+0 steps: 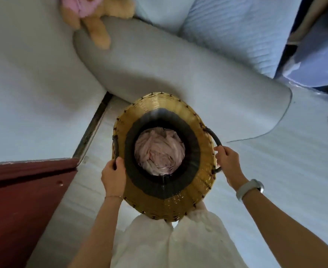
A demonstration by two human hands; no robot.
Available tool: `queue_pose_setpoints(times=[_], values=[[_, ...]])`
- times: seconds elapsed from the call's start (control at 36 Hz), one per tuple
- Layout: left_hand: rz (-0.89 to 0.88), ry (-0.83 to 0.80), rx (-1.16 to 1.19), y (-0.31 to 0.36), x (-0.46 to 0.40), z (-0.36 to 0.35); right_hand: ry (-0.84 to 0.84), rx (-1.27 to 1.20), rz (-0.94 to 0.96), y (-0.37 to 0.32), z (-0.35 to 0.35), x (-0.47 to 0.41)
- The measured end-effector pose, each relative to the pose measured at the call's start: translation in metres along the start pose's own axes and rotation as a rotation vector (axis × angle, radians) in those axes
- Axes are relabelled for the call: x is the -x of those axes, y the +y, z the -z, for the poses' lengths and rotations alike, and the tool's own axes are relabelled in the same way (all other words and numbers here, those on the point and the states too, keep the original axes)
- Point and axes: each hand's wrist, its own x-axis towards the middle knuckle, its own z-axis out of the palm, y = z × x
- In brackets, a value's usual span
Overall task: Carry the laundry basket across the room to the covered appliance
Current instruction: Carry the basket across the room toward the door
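I look straight down into a tall woven laundry basket [180, 111], tan at the rim with a dark band inside. Crumpled pale pink laundry [159, 149] lies at its bottom. My left hand [114, 176] is closed around the dark handle on the basket's left side. My right hand [228, 163] grips the dark loop handle on the right side; a grey watch sits on that wrist. The basket hangs in front of my legs, above the pale floor. The covered appliance is not clearly in view.
A grey sofa arm [159, 60] curves just beyond the basket, with a plush bear [95, 18] on it and pale blue cushions [230, 29] behind. A dark red wooden panel [24, 200] stands at lower left. Blue-covered items [317, 60] sit at upper right. Pale floor [294, 171] stretches right.
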Motion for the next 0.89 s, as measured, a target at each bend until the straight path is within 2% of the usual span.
queue_pose_setpoints(times=[0.17,0.33,0.47,0.61,0.89], values=[[-0.254,-0.255,-0.335,0.024,0.048,-0.085,0.243,-0.242,-0.254,0.092,0.098,0.016],[-0.419,-0.388,-0.554,0.031,0.141,-0.186,0.386,-0.452,-0.401,0.194,0.203,0.039],[-0.483,-0.493,-0.618,0.045,0.23,-0.278,0.542,-0.589,-0.501,0.27,0.294,0.061],[-0.647,-0.726,-0.687,0.055,0.309,-0.364,0.741,-0.698,-0.593,0.332,0.364,0.09],[-0.82,-0.949,-0.781,0.067,0.456,-0.496,0.985,-0.888,-0.692,0.41,0.474,0.121]])
